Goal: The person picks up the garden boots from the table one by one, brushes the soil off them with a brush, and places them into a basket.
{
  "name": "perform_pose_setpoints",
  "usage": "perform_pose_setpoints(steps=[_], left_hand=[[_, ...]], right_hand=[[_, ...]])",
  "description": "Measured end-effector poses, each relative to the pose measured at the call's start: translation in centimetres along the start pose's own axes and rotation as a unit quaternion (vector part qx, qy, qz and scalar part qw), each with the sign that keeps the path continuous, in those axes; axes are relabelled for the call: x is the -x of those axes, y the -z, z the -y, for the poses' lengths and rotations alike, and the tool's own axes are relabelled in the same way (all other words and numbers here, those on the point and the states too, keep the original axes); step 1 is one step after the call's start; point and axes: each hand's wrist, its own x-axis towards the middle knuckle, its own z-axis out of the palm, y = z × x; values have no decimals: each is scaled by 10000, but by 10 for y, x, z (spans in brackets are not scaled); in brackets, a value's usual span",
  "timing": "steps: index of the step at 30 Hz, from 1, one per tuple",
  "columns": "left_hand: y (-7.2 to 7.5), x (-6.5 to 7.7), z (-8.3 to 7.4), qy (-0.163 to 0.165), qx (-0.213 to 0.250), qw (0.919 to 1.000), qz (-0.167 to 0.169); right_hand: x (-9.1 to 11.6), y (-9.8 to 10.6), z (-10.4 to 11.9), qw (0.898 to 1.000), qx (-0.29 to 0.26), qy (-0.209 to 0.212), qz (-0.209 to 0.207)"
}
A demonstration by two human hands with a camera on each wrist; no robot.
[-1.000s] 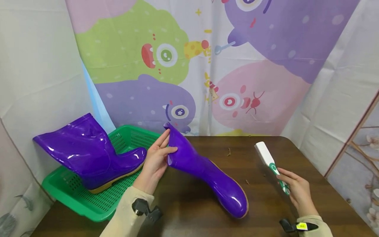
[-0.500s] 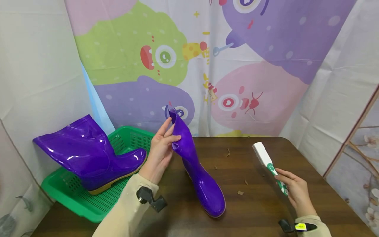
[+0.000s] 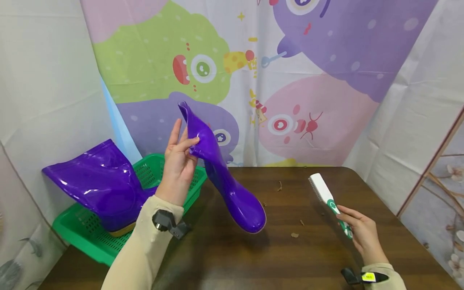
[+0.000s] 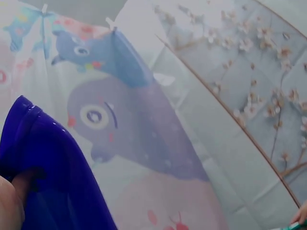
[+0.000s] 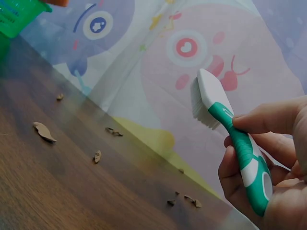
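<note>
My left hand point(image 3: 179, 167) pinches the top of a shiny purple rain boot point(image 3: 226, 181) between thumb and fingers. The boot hangs tilted above the table, its toe low and to the right. In the left wrist view the boot's shaft point(image 4: 57, 163) fills the lower left, with a fingertip against it. On the right, my right hand point(image 3: 364, 231) holds a white and green scrubbing brush point(image 3: 326, 193) by its handle, head up. The right wrist view shows the brush's bristles point(image 5: 202, 112) facing left, touching nothing.
A second purple boot point(image 3: 98, 185) lies in a green plastic basket point(image 3: 85, 241) at the left. Several dry brown bits point(image 5: 44, 132) are scattered over the dark wooden table point(image 3: 282, 262). A cartoon-printed curtain point(image 3: 311, 121) hangs behind the table.
My left hand has raised the boot and carried it up and to the left, its toe swinging left. The basket's boot is now partly hidden by that arm. The right hand has barely moved.
</note>
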Motion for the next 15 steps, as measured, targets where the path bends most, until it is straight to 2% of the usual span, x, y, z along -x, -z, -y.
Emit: perform_pose_setpoints(steps=[4,6,15], left_hand=[[-16,-1,-9,-384,459,9981,-141],[-23,-1,-12,-678,631,9956,-171],[-41,10,-22,-1924,708,9780,-396]], right_hand=[[1,0,1,10000,-4,23,5],[1,-1,2,10000,7,30,-1],[2,0,1,10000,-21,11,47]])
